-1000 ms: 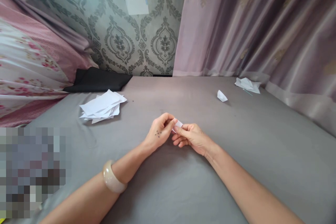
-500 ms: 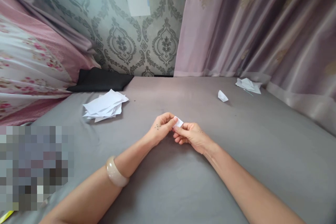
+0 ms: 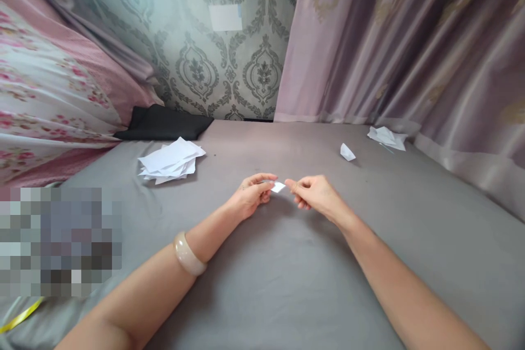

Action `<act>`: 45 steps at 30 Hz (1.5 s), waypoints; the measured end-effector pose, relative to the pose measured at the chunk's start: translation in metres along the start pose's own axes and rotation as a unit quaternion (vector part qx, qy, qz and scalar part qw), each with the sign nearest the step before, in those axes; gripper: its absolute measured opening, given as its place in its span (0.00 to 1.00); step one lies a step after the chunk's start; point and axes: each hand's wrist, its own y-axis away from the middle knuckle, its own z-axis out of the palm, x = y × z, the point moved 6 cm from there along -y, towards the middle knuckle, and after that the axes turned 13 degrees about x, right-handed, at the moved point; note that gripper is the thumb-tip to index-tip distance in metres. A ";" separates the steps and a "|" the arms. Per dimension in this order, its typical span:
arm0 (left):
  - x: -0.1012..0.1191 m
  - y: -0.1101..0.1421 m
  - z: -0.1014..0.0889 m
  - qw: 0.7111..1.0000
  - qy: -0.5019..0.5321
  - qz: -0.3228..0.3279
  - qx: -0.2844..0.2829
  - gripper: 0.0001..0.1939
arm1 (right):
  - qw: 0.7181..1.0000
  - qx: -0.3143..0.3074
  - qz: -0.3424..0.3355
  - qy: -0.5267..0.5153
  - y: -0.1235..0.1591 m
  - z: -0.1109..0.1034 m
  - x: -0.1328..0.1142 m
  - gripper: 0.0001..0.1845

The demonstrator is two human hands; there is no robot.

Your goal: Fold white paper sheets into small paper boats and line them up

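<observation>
Pinching a small white paper above the grey cloth, the left hand has fingers closed on it; alongside, the right hand curls its fingers, gripping anything or not, I can't tell.

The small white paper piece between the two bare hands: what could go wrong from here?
The small white paper piece sits at the fingertips of the bare left hand, so it might slip out. The bare right hand is close to its other end, and a careless nudge could crease it. The loose, uneven stack of white paper sheets could scatter if bumped.
</observation>
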 end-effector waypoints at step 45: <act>0.025 0.020 0.017 0.814 -0.400 0.420 0.028 0.06 | 0.937 0.134 -0.306 0.101 0.004 0.017 -0.019 0.13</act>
